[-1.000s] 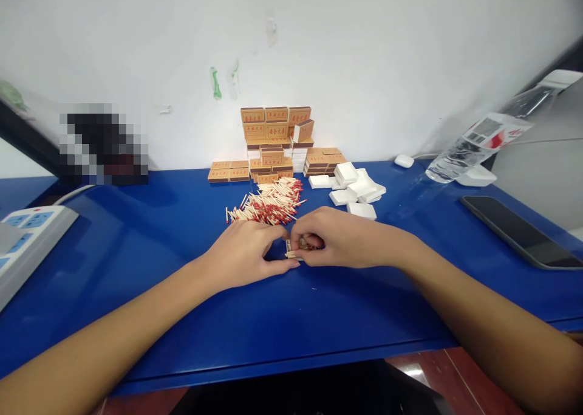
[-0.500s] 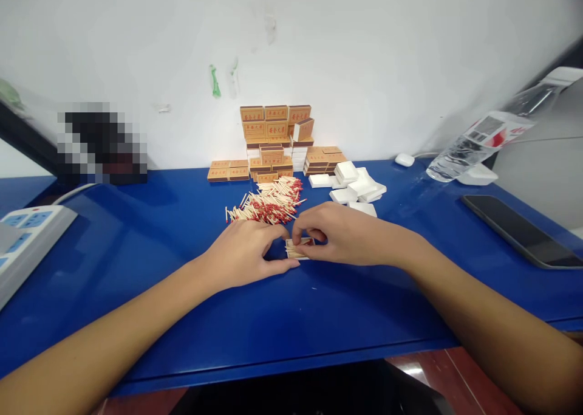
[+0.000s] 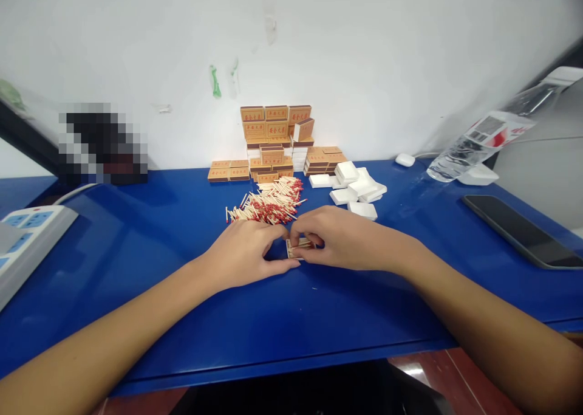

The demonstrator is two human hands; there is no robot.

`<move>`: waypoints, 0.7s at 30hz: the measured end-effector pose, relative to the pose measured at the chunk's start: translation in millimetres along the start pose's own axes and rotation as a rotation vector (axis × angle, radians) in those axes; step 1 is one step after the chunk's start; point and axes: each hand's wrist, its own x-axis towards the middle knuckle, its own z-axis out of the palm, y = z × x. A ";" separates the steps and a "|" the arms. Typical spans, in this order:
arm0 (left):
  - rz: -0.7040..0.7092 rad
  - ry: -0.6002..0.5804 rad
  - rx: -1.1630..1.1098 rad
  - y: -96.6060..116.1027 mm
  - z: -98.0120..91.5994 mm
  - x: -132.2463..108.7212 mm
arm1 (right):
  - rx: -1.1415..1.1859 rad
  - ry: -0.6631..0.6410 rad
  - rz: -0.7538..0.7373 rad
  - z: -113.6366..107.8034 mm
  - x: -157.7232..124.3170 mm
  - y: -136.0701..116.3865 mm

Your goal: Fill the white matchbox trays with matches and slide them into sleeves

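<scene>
A small white matchbox tray (image 3: 288, 252) with matches in it lies on the blue table in front of me. My left hand (image 3: 243, 252) grips the tray's left end between thumb and index finger. Over the tray, my right hand (image 3: 348, 239) has its fingers bent and pinched on matches (image 3: 298, 245) inside; it covers part of the tray. Just beyond both hands is a heap of loose red-tipped matches (image 3: 268, 208).
Yellow matchboxes (image 3: 266, 129) are stacked against the wall, with white trays (image 3: 363, 184) to their right. A water bottle (image 3: 483, 138) and a phone (image 3: 519, 229) are at the right. A power strip (image 3: 40, 245) lies at the left on the blue table (image 3: 273, 330).
My right hand has shifted slightly toward me and down over the tray. My left hand stays on the tray's end.
</scene>
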 end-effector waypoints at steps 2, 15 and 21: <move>0.002 0.004 -0.003 0.0 0.2 -0.7 | -0.011 0.023 -0.015 -0.9 -0.9 2.7; 0.010 0.007 -0.005 0.7 -0.6 -0.2 | -0.031 0.080 -0.010 3.3 1.2 6.1; 0.001 0.011 0.001 0.9 -1.4 -0.4 | -0.047 0.012 -0.031 -4.1 -4.9 10.4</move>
